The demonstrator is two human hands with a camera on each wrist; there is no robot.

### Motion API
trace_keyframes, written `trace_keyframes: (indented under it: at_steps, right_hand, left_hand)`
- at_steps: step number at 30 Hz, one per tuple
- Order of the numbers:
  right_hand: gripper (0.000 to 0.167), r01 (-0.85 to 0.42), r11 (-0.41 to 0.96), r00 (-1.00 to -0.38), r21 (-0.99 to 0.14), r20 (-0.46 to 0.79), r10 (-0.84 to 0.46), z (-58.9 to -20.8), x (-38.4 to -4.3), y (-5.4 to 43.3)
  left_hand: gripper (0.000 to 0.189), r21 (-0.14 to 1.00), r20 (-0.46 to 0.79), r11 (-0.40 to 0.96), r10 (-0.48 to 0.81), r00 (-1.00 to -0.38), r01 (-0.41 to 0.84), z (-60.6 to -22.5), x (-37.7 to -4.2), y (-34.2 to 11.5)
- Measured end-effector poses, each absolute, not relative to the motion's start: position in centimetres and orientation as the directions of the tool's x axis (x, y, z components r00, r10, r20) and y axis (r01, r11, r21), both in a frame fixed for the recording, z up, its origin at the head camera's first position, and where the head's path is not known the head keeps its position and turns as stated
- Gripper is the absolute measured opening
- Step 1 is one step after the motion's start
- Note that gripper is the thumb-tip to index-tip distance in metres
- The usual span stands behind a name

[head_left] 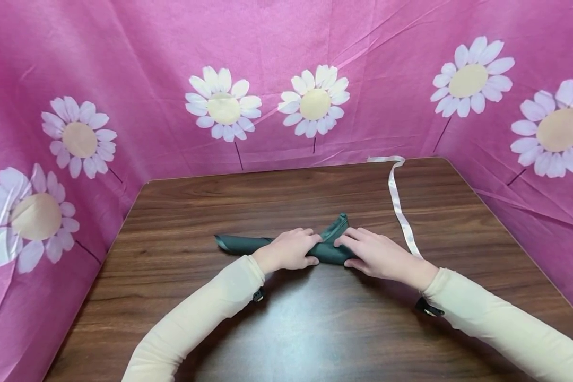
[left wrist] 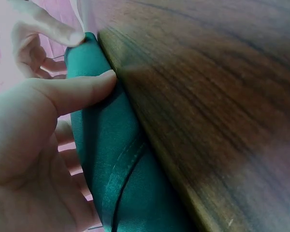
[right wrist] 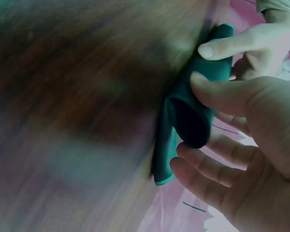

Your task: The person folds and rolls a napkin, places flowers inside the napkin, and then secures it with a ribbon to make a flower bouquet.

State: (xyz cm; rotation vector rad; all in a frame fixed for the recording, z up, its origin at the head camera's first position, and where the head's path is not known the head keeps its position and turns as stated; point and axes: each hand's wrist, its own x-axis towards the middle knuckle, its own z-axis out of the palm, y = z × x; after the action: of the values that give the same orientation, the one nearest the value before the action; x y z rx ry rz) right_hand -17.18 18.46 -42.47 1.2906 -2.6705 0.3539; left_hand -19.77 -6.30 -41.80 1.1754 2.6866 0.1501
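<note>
Two pale sleeves (head_left: 200,310), cut off by the frame, lead to the left hand (head_left: 291,250) and right hand (head_left: 379,254), thumbs and fingers gripping a smooth dark-green fabric roll (head_left: 331,253) mid-worktop (head_left: 277,334). Its right end gapes, the inside too dark to read; a flap (head_left: 335,228) juts farward. A shiny white ribbon (head_left: 397,204), partly hidden behind the right wrist, reaches the far edge near the right corner.

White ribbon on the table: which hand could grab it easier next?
Probably the right hand: the white ribbon lies close beside it, while the left hand is farther off. Both hands hold the green roll, so the right might have to let go first.
</note>
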Motion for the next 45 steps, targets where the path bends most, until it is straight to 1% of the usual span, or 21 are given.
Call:
trace_keyframes:
  at_steps: [4, 8, 14, 17, 21, 23, 26, 29, 31, 33, 35, 38, 41, 45]
  right_hand:
    - [0.037, -0.791, 0.597, -0.609, -0.131, 0.255, -0.751, -43.0, -17.4, 18.4]
    - [0.031, -0.786, 0.599, -0.616, -0.151, 0.260, -0.743, -43.2, -17.6, 18.4]
    - [0.026, -0.769, 0.607, -0.639, -0.198, 0.256, -0.726, -43.1, -17.9, 18.5]
    - [0.024, -0.767, 0.615, -0.641, -0.183, 0.250, -0.725, -42.6, -18.1, 18.5]
    - [0.023, -0.752, 0.644, -0.654, -0.144, 0.291, -0.699, -41.4, -18.3, 18.7]
    - [0.022, -0.747, 0.649, -0.657, -0.142, 0.306, -0.689, -40.9, -18.4, 18.7]
    - [0.028, -0.762, 0.631, -0.645, -0.148, 0.270, -0.715, -40.6, -18.2, 18.7]
    - [0.040, -0.770, 0.621, -0.637, -0.145, 0.199, -0.744, -41.0, -17.8, 18.6]
    - [0.046, -0.768, 0.626, -0.640, -0.134, 0.175, -0.748, -41.4, -17.6, 18.7]
    - [0.047, -0.762, 0.635, -0.647, -0.126, 0.178, -0.741, -41.7, -17.7, 18.7]
    - [0.045, -0.754, 0.644, -0.656, -0.130, 0.187, -0.731, -41.9, -17.8, 18.8]
    - [0.037, -0.742, 0.649, -0.670, -0.166, 0.182, -0.719, -42.1, -18.2, 18.9]
    - [0.028, -0.736, 0.639, -0.675, -0.225, 0.164, -0.720, -42.2, -18.7, 18.9]
    - [0.019, -0.737, 0.606, -0.664, -0.299, 0.155, -0.732, -42.3, -19.2, 18.9]
  left_hand:
    - [0.050, 0.185, -0.145, 0.680, 0.733, -0.664, 0.710, -41.9, -19.7, -6.4]
    - [0.050, 0.199, -0.131, 0.675, 0.736, -0.664, 0.710, -41.9, -19.7, -6.5]
    - [0.044, 0.227, -0.041, 0.641, 0.758, -0.651, 0.733, -41.8, -19.7, -6.6]
    - [0.040, 0.215, -0.007, 0.627, 0.768, -0.641, 0.749, -41.7, -19.8, -6.5]
    - [0.036, 0.204, -0.001, 0.624, 0.770, -0.638, 0.754, -41.7, -19.7, -6.5]
    - [0.036, 0.205, -0.001, 0.625, 0.770, -0.639, 0.753, -41.7, -19.7, -6.5]
    - [0.035, 0.213, -0.004, 0.626, 0.768, -0.640, 0.750, -41.7, -19.7, -6.5]
    - [0.035, 0.218, -0.013, 0.627, 0.768, -0.640, 0.748, -41.7, -19.7, -6.4]
    - [0.036, 0.222, -0.025, 0.630, 0.767, -0.641, 0.744, -41.7, -19.7, -6.4]
    - [0.036, 0.224, -0.031, 0.631, 0.766, -0.642, 0.743, -41.7, -19.7, -6.4]
    - [0.036, 0.225, -0.033, 0.632, 0.766, -0.642, 0.742, -41.8, -19.7, -6.4]
    - [0.036, 0.227, -0.029, 0.631, 0.766, -0.642, 0.742, -41.8, -19.7, -6.4]
    - [0.035, 0.222, -0.024, 0.632, 0.765, -0.644, 0.742, -42.0, -19.8, -6.4]
    - [0.036, 0.221, -0.025, 0.633, 0.764, -0.645, 0.742, -42.1, -19.9, -6.4]
